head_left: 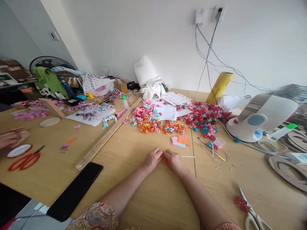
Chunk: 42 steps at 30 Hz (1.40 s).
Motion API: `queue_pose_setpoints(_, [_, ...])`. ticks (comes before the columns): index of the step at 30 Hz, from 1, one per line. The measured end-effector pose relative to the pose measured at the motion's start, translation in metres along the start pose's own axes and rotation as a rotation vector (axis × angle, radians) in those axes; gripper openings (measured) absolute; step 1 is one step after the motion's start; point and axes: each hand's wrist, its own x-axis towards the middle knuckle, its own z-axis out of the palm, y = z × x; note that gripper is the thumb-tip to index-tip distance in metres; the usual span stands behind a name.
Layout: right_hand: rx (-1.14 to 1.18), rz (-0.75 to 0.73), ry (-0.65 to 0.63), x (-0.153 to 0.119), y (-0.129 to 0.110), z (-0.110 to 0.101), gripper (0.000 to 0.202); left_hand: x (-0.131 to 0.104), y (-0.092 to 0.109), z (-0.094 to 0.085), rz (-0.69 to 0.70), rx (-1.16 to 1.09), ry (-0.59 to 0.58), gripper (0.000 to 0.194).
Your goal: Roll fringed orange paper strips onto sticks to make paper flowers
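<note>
Pinching an orange piece (165,159) with my left hand (152,159) and right hand (174,161), I have it midway between them, its long axis hidden by my fingers, while a pale stick (190,157) points rightward from beside my right.

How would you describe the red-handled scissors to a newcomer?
On the light wooden table, a long pale wooden bar ends near a flat black phone. Left of that phone, beside a round white red-rimmed dish, lie the scissors. They are red-handled, unlike the cream-handled pair at bottom right.
</note>
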Motion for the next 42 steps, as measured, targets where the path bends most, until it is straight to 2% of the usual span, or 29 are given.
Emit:
queue_pose_setpoints(9, [0.022,0.094,-0.059,0.002,-0.006,-0.007,0.016,0.003,-0.002,-0.002,0.003,0.005,0.031,0.009])
queue_pose_setpoints(13, [0.085,0.148,-0.02,0.001,-0.01,-0.01,0.017,0.002,-0.003,-0.001,0.019,0.014,0.024,0.009])
queue_pose_setpoints(23, [0.032,0.175,-0.007,0.0,-0.005,0.004,0.017,0.002,-0.002,-0.001,0.03,0.002,0.017,0.008])
queue_pose_setpoints(34, [-0.035,0.158,-0.034,-0.002,-0.011,-0.002,0.015,0.004,0.0,-0.004,0.025,-0.026,0.06,0.007])
queue_pose_setpoints(42, [0.025,0.198,-0.028,0.0,-0.014,-0.005,0.02,0.007,-0.003,-0.002,0.037,-0.042,0.075,0.007])
